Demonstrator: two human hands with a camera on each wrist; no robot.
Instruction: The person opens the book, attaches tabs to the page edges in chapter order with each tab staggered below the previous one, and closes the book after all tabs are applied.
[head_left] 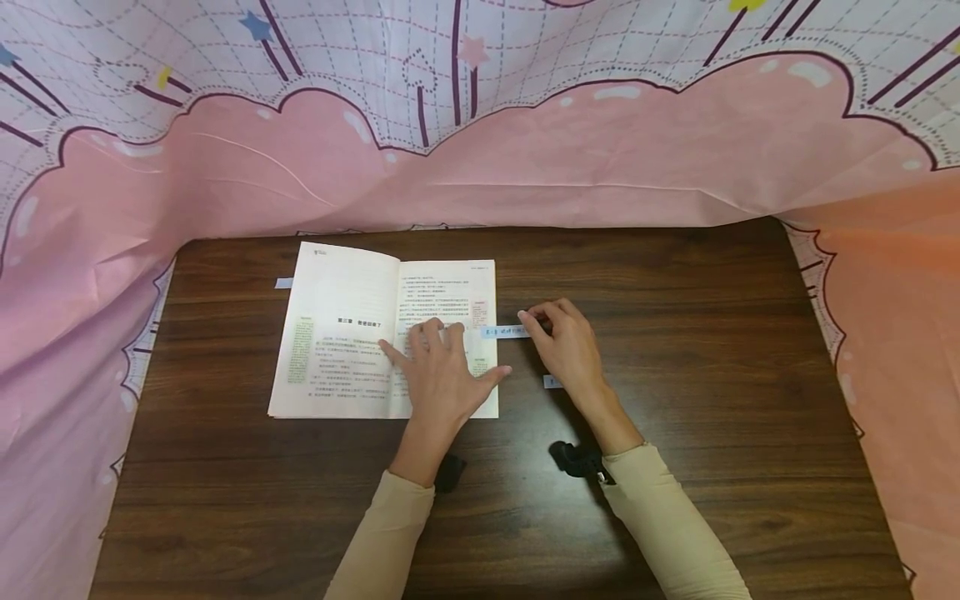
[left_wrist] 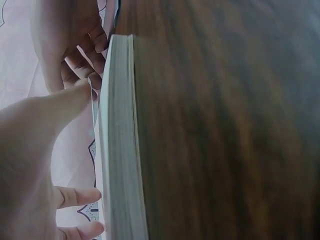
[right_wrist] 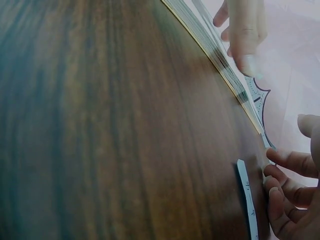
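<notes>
An open book (head_left: 341, 283) lies on the table, printed in Chinese with green and pink side notes. Spread over its right page, my left hand (head_left: 442, 375) rests with fingers apart and thumb out toward the page's outer edge. My right hand (head_left: 566, 346) pinches the right end of a light-blue paper strip (head_left: 501, 332) with handwriting on it. The strip's left end overlaps the right page's margin. Below the right hand lies another paper strip (right_wrist: 248, 202), largely hidden by the hand in the head view.
A pale paper strip (head_left: 283, 283) sticks out beyond the book's left edge. The dark wood table (head_left: 712, 350) extends to the right and front. Pink patterned cloth (head_left: 525, 183) hangs along its back and sides. Black straps (head_left: 576, 458) sit at the wrists.
</notes>
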